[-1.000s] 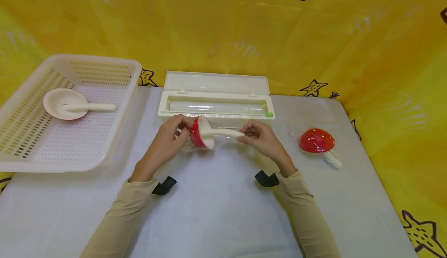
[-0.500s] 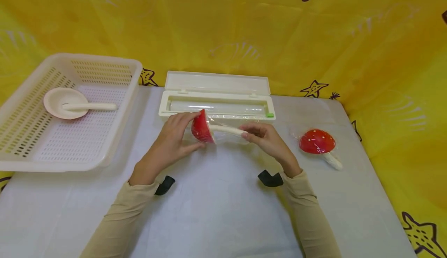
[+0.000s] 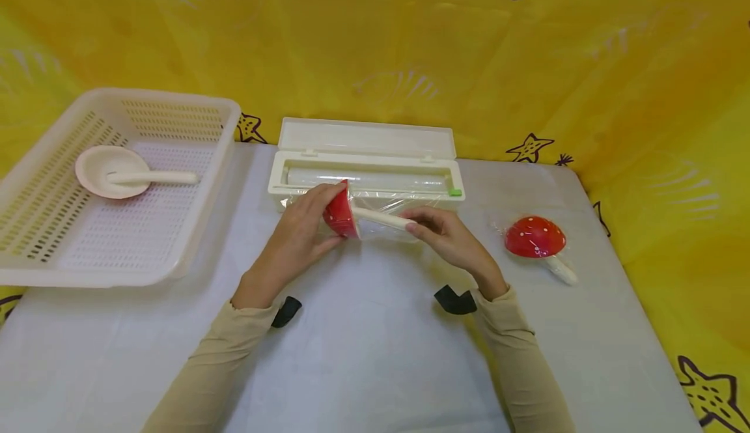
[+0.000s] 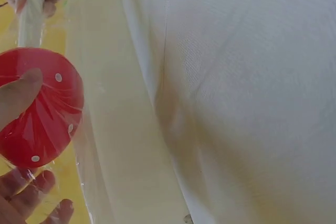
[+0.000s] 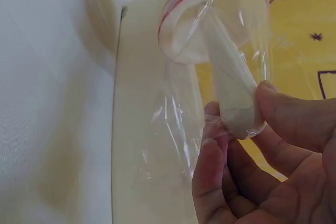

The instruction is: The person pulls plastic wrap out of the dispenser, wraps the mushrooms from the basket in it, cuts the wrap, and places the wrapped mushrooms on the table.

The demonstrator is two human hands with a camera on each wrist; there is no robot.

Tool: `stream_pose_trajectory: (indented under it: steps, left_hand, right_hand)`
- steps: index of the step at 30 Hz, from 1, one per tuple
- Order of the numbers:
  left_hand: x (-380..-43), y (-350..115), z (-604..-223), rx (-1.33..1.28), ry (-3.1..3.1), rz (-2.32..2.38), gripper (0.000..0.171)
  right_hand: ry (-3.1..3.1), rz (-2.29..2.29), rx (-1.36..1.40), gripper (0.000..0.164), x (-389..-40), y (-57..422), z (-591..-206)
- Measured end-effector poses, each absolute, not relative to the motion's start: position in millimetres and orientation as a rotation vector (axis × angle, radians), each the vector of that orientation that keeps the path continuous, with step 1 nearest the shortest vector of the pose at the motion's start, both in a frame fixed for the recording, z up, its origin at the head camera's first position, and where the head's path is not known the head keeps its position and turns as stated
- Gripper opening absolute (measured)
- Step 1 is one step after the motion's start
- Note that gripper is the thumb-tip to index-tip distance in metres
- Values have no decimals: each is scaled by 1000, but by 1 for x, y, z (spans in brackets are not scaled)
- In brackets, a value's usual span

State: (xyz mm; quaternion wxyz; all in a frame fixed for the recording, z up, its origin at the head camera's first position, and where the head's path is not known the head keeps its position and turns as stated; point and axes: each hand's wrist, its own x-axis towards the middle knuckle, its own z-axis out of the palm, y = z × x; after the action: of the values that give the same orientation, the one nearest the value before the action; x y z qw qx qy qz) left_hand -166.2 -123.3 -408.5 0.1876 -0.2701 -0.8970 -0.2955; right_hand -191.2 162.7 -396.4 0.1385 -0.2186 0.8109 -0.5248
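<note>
Above the table in the head view is a mushroom-shaped ladle [image 3: 338, 215], its bowl red with white dots outside and its handle white. Clear plastic wrap [image 5: 181, 124] covers it and crinkles around the bowl and handle. My left hand [image 3: 301, 231] grips the red bowl, thumb pressed on its outside in the left wrist view. Near the end of the handle [image 5: 231, 72], my right hand [image 3: 448, 237] pinches the wrapped stem between thumb and fingers. Just behind is an open cling film box [image 3: 366, 195] with a roll [image 3: 366, 179] inside.
A white perforated basket [image 3: 202, 224] stands on the left, with another ladle [image 3: 111, 172] lying in it. On the right a similar red ladle [image 3: 534, 237], wrapped in film, rests on the white-covered table [image 3: 375, 355]. A yellow patterned cloth [image 3: 375, 42] hangs behind.
The ladle has turned from showing its white inside to showing its red outside. My left hand has moved from pinching the film at the bowl to gripping the bowl itself.
</note>
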Motion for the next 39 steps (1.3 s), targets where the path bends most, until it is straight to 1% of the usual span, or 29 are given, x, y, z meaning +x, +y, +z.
stream_pose_trajectory:
  steps: [12, 19, 24, 26, 32, 39]
  left_hand:
    - [-168, -120, -414, -769, -2490, -853, 90]
    - [-168, -119, -415, -767, -2475, -935, 91]
    - [-168, -119, -416, -758, -2471, -983, 91]
    - [-168, -118, -417, -764, -2468, -992, 91]
    - [-168, -113, -419, -750, -2450, -1028, 95]
    - [-165, -111, -417, -681, -2436, -1065, 92]
  right_hand:
    - [2454, -1539, -563, 29, -191, 160, -399]
    - [2495, -1572, -597, 25, -191, 159, -399]
    - [2520, -1581, -634, 35, -190, 157, -401]
    - [2554, -1590, -656, 37, -190, 155, -403]
    - [2683, -1566, -689, 31, -189, 153, -403]
    - [2740, -1556, -664, 29, -187, 154, -396]
